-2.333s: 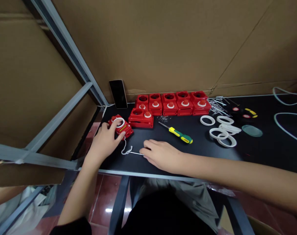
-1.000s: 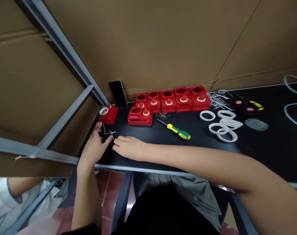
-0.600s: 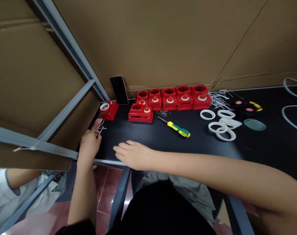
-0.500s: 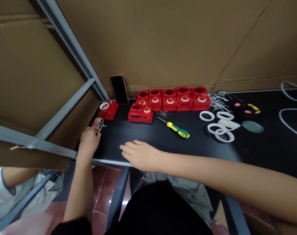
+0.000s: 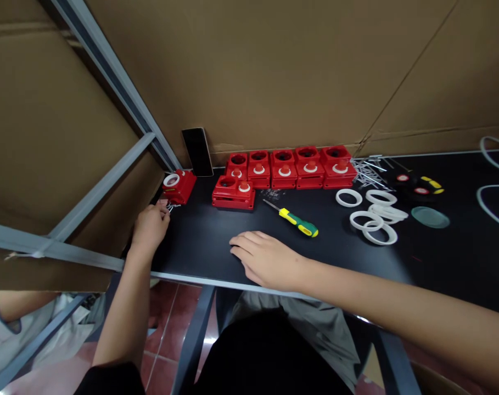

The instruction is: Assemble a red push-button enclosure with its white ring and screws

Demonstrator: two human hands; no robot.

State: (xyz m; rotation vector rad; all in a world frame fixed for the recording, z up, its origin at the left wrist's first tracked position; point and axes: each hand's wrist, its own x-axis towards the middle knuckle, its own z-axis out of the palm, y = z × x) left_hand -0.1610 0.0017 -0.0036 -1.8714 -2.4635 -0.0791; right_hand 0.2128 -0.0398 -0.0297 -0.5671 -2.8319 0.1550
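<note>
At the left end of the black tabletop, my left hand (image 5: pixel 150 226) has its fingers curled together beside some thin white pieces (image 5: pixel 173 207) and a pinkish scrap (image 5: pixel 162 203); what lies in the fingers is hidden. Just beyond it sits a red box with a white ring on top (image 5: pixel 180 186). My right hand (image 5: pixel 269 260) rests palm down near the front edge, fingers stretched out, holding nothing. A green and yellow screwdriver (image 5: pixel 299 222) lies beyond the right hand. Behind that, a single red housing (image 5: pixel 233 193) stands before a row of several similar red housings (image 5: pixel 284 170).
A dark phone (image 5: pixel 197 152) leans on the cardboard wall. To the right lie loose screws (image 5: pixel 368 174), white rings (image 5: pixel 348 198), clear discs (image 5: pixel 430 217) and a black and yellow tool (image 5: pixel 422 185). A grey metal frame (image 5: pixel 101 200) rises at left, with another person's arm (image 5: pixel 22 304) beyond it.
My right hand has slid to the right along the front of the tabletop. My left hand stays by the thin white pieces, its fingers a little farther forward. The view has shifted slightly.
</note>
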